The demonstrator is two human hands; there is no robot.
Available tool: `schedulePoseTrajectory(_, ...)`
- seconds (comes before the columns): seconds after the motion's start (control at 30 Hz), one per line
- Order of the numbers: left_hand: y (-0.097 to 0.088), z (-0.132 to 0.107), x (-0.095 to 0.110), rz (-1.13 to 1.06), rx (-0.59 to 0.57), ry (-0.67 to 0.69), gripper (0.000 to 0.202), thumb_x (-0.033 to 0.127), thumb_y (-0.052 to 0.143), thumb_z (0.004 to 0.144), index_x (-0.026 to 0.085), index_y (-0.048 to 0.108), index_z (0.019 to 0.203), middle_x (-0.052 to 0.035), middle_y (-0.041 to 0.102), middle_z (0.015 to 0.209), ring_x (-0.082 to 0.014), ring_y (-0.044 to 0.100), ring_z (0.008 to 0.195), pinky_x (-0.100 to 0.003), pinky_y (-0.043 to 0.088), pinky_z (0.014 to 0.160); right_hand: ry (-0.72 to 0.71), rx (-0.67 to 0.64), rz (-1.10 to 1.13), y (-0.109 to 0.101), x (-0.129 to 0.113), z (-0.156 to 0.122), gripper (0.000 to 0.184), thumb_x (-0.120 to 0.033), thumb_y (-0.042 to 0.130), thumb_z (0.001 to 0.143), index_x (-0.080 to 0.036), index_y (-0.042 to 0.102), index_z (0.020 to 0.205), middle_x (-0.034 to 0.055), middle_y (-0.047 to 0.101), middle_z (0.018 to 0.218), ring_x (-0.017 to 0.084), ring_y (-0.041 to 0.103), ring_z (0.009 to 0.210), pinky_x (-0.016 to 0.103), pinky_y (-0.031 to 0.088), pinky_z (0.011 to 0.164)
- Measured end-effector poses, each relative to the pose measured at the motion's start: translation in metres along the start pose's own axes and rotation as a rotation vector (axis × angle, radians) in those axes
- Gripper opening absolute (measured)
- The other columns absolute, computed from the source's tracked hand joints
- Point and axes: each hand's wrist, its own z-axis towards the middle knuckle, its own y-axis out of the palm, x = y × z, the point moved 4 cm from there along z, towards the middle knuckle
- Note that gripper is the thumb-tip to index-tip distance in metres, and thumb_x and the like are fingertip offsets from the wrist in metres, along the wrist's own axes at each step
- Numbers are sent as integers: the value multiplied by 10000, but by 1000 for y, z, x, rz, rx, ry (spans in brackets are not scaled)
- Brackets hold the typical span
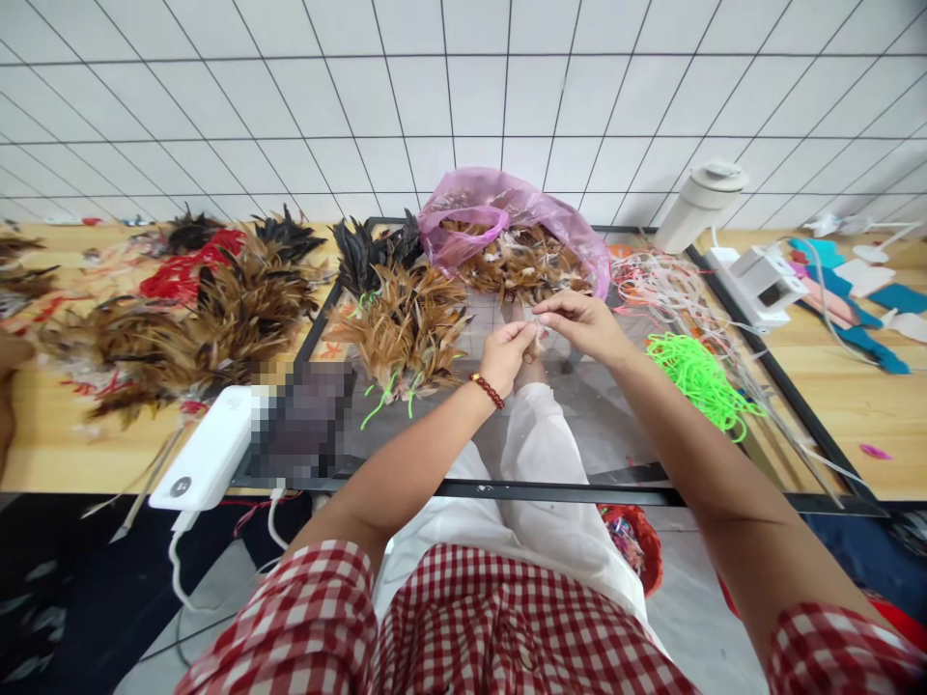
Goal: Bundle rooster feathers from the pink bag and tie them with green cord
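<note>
Over the dark-framed glass panel (615, 434), both hands meet in front of me. My left hand (509, 357), with a red bead bracelet (487, 390) at its wrist, has thumb and finger pinched together. My right hand (583, 323) also pinches, its fingertips almost touching the left ones. Something small and pale shows between the fingertips, too small to name. Just behind the hands lies a pink plastic bag (579, 227) with brown feathers (521, 270) spilling from its mouth. Left of them, a pile of brown feather bunches (412, 328) carries bits of green cord.
At right lie bright green cords (691, 376), tangled pale strands (659, 285), a white charger (760, 285) and a white bottle (701, 205). More feathers (238, 309), red cords (192, 268) and a power bank (210, 449) are at left. Another person's hand (11, 357) shows at the left edge.
</note>
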Motion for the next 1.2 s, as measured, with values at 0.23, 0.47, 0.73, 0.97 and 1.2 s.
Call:
schedulePoseTrajectory(0.23,2,-1,3,17,-68,9,298,392,810,781,140,707,660,-30,693,626,-94,579,582,-229,426,607,35,-27,85,3,-6,-3,319,-512,775,806,-201,722,755,16,658,688,148,622,625,322,516,665)
schedulePoseTrajectory(0.47,2,-5,8,58,-96,24,264,370,831,758,158,710,657,11,621,560,-83,548,594,-217,417,629,98,5,145,1,6,-2,359,-514,838,719,-211,741,886,15,690,767,162,637,687,329,525,696)
schedulePoseTrajectory(0.73,2,-2,4,38,-124,-26,260,359,821,780,138,708,703,16,609,573,-84,574,604,-223,434,658,10,-50,68,1,8,-1,356,-555,747,823,-204,703,779,30,669,737,174,632,711,356,538,746)
schedulePoseTrajectory(0.97,-3,3,3,-35,28,-26,224,295,770,835,144,673,700,33,581,550,-78,564,566,-218,436,638,-200,-73,-191,7,-3,-7,403,-585,568,953,-265,802,1027,98,733,1097,234,685,1033,418,528,959)
schedulePoseTrajectory(1.2,0,0,6,0,9,0,258,297,773,826,154,667,640,30,557,516,-82,565,585,-215,433,655,-52,16,-77,5,-1,-5,481,-698,627,863,-271,788,1014,83,746,1056,247,674,1046,441,511,1004)
